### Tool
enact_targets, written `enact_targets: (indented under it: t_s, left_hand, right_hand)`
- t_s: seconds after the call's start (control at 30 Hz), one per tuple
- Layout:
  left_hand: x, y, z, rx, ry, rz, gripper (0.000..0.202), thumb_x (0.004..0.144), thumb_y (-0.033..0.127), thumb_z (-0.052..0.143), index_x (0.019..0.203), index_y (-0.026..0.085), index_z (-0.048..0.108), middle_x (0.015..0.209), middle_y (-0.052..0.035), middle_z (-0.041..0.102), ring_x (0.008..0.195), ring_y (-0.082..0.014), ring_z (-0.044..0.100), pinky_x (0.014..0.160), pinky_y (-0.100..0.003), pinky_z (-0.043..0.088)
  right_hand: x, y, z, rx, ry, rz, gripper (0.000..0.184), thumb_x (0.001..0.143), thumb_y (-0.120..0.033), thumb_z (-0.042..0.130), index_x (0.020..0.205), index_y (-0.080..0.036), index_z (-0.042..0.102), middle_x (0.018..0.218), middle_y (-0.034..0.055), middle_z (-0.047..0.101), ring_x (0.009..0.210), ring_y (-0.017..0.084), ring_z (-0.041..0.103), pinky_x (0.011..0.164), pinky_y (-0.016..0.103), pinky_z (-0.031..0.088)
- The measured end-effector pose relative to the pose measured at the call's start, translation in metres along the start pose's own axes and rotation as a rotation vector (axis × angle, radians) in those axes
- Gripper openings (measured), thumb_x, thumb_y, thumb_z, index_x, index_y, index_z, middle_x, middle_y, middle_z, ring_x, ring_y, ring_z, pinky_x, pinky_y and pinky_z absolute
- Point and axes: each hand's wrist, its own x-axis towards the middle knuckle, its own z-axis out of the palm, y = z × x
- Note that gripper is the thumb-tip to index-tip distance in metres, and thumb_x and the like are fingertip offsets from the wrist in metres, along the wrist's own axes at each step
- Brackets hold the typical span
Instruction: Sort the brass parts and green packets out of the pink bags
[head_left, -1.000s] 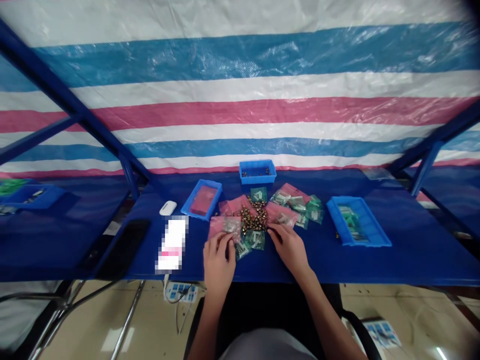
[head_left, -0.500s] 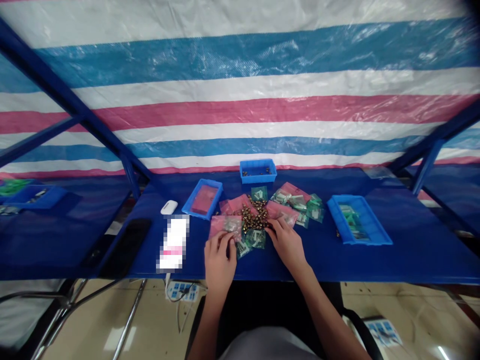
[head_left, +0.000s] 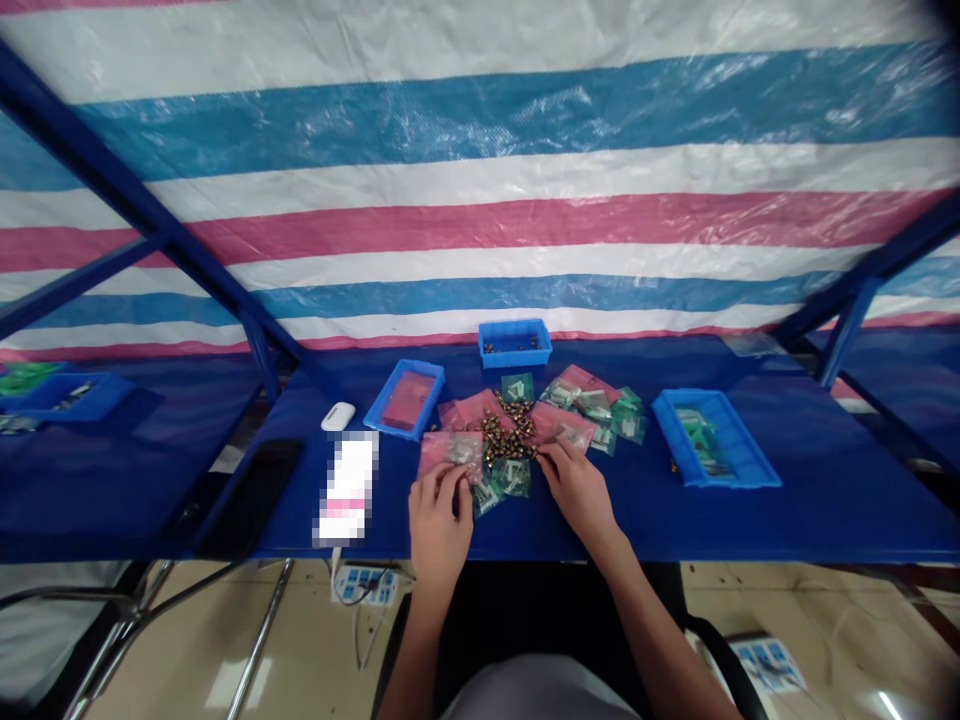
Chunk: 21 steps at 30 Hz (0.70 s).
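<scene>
Brass-coloured parts (head_left: 506,440) lie loose, heaped on the counter (head_left: 540,530); surrounding bags (head_left: 594,404) already hold pieces; green bags (head_left: 700,438) sit in a blue box (head_left: 746,450). Left hand (head_left: 440,515) curled at a pink bag (head_left: 442,450), grip unclear. Right hand (head_left: 579,492) at heap's edge, fingertips close; cannot tell if holding.

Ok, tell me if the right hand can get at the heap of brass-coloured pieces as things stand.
Likely yes: the right hand is at the edge of the brass-coloured heap, with nothing visible in between.
</scene>
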Motion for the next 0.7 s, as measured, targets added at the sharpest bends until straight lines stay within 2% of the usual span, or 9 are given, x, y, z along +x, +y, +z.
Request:
enact_targets:
  t_s: [0.17, 0.3, 0.43, 0.6, 0.7]
  left_hand:
    - [0.0, 0.001, -0.001, -0.002, 0.002, 0.0, 0.022, 0.094, 0.022, 0.055, 0.113, 0.023, 0.067, 0.114, -0.0081, 0.064, 0.104, -0.0248, 0.057, 0.095, -0.042, 0.046]
    - [0.0, 0.0, 0.0, -0.001, -0.001, 0.004, 0.023, 0.094, 0.022, 0.054, 0.114, 0.024, 0.066, 0.115, -0.0085, 0.064, 0.104, -0.0254, 0.057, 0.095, -0.043, 0.045]
    - [0.0, 0.0, 0.0, 0.003, 0.002, 0.0, 0.023, 0.094, 0.022, 0.053, 0.113, 0.024, 0.067, 0.115, -0.0086, 0.064, 0.104, -0.0257, 0.058, 0.095, -0.043, 0.046]
    - [0.0, -0.001, 0.0, 0.001, -0.002, 0.007, 0.024, 0.094, 0.022, 0.053, 0.114, 0.025, 0.067, 0.115, -0.0088, 0.064, 0.104, -0.0257, 0.058, 0.095, -0.043, 0.046]
    - [0.0, -0.001, -0.001, 0.006, -0.004, 0.005, 0.024, 0.094, 0.022, 0.054, 0.114, 0.025, 0.067, 0.115, -0.0087, 0.064, 0.103, -0.0256, 0.059, 0.094, -0.043, 0.046]
  right_hand:
    - [-0.003, 0.002, 0.002, 0.028, 0.016, 0.018, 0.019, 0.1, -0.027, 0.046, 0.103, -0.02, 0.064, 0.095, 0.0054, 0.066, 0.083, 0.019, 0.065, 0.069, 0.026, 0.046]
    - [-0.004, 0.003, -0.002, -0.032, -0.001, -0.045, 0.024, 0.1, -0.024, 0.046, 0.113, -0.025, 0.066, 0.095, 0.0049, 0.065, 0.082, 0.018, 0.065, 0.067, 0.025, 0.046]
    - [-0.006, 0.005, -0.004, -0.049, -0.026, -0.101, 0.023, 0.1, -0.025, 0.047, 0.111, -0.025, 0.068, 0.095, 0.0055, 0.065, 0.084, 0.018, 0.065, 0.07, 0.025, 0.048]
    - [-0.001, 0.005, 0.0, 0.002, -0.013, -0.1, 0.022, 0.101, -0.026, 0.046, 0.105, -0.022, 0.067, 0.097, 0.0072, 0.067, 0.089, 0.02, 0.067, 0.075, 0.028, 0.052]
    - [-0.003, -0.004, -0.016, 0.119, 0.073, -0.121, 0.017, 0.1, -0.026, 0.049, 0.105, -0.022, 0.065, 0.097, 0.0059, 0.069, 0.085, 0.018, 0.068, 0.074, 0.028, 0.053]
